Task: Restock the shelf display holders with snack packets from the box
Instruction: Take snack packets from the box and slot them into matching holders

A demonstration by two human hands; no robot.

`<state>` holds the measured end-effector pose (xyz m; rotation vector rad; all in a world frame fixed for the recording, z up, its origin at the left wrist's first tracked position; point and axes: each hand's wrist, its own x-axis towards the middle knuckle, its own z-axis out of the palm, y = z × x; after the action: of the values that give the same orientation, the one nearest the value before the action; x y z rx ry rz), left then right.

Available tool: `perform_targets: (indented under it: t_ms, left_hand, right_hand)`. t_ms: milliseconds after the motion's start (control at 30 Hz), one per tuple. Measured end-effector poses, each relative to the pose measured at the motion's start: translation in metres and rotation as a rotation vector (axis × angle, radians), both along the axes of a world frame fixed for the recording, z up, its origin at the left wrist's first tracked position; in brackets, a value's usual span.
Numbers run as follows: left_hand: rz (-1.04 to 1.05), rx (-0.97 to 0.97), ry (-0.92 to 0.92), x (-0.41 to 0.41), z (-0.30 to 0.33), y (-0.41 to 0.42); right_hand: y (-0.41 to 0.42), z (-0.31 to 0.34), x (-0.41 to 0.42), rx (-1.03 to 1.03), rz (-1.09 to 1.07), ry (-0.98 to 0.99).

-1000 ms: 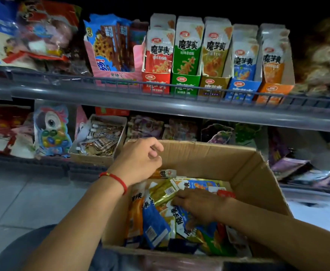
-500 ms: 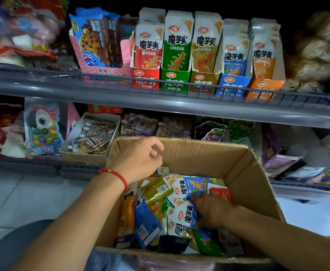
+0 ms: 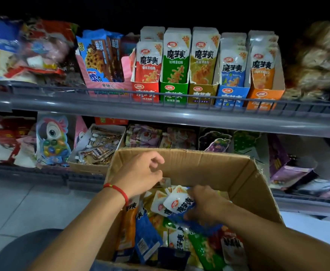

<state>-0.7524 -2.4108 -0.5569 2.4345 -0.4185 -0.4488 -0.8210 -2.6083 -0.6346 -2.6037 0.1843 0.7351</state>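
Shelf rail (image 3: pixel 160 116) above open box (image 3: pixel 209 165)

Views: one only, head-worn wide-angle; nothing shared with a second view.
Position: above the box (image 3: pixel 209 169), behind both forearms.
Facing: forward and down, toward the shelf (image 3: pixel 160 116).
Nearness: close; box fills the lower centre, its near edge cut by the bottom of frame.
Near field: left hand (image 3: pixel 140 173) and right hand (image 3: pixel 207 204) over the box, arms entering from the bottom corners.
Far field: upper shelf with holders (image 3: pixel 207 94) across the top, lower tier behind the box.
Left: floor (image 3: pixel 33 202).
Edges: bent and blurred by the lens.
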Motion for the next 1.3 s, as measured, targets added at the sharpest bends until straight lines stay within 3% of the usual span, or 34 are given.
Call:
perform_targets:
  t_ms: [133, 233, 300, 367, 500, 733, 900, 1100, 1300]
  left_hand:
    - [0.228, -0.258, -0.006, -0.006, 0.008, -0.008]
    - [0.310, -0.679, 0.421, -0.019, 0.004, -0.023]
    - [0.230, -0.799, 0.678, -0.029, 0.000, -0.035]
    - [0.204, -0.812, 0.650, -0.033, -0.009, -0.043]
    - [0.188, -0.766, 0.423, -0.024, -0.017, -0.046]
    - [0.076, -0.731, 0.182, -0.028, -0.013, -0.047]
    - [0.045, -0.731, 0.215, -0.030, -0.016, -0.044]
    - [0.218, -0.828, 0.225, -0.033, -0.013, -0.044]
    - [0.162, -0.774, 0.188, -0.020, 0.011, -0.047]
  right_hand:
    - [-0.021, 0.044, 0.010, 0.423, -0.232, -0.198]
    - [-0.028, 0.063, 0.009, 0.845, -0.444, -0.265]
    - [-0.029, 0.068, 0.010, 0.944, -0.488, -0.255]
    - [-0.030, 0.072, 0.011, 0.919, -0.506, -0.274]
    - [-0.033, 0.076, 0.012, 0.818, -0.534, -0.410]
    - [-0.034, 0.086, 0.014, 0.918, -0.588, -0.542]
    - [-0.037, 0.090, 0.020, 0.776, -0.571, -0.527]
    - [-0.042, 0.093, 0.012, 0.822, -0.333, -0.247]
    - [-0.051, 0.090, 0.013, 0.777, -0.176, -0.416]
